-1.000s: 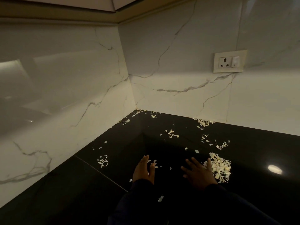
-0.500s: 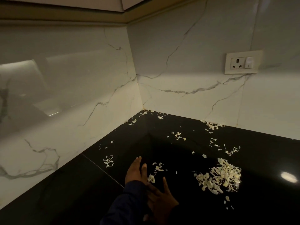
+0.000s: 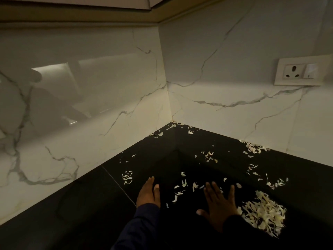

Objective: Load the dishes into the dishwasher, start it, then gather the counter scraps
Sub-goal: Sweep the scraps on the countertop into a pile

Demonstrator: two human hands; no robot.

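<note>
On the black desk (image 3: 72, 213), in the corner formed by two marble-veined wall panels (image 3: 225, 98): both hands lie flat, palms down, neither holding anything. Left hand (image 3: 148, 193), fingers straight and close together, points toward the corner, its dark sleeve (image 3: 142, 226) trailing to the lower edge. Right hand (image 3: 219, 202), fingers spread and straight, rests just left of the scrap pile (image 3: 263, 215), its outer edge touching or nearly touching the pile; which of the two cannot be told. Between the hands, a few loose scraps (image 3: 180, 188) lie on the dark surface. Further pale shreds are scattered toward the corner (image 3: 173, 126), along the foot of the right wall (image 3: 255, 148), beside the left hand (image 3: 127, 176), and beyond the pile (image 3: 275, 183). On the right wall, well above the desk, a white socket plate (image 3: 301, 72) with a switch. Along the top, the underside of a cabinet (image 3: 81, 15)
</note>
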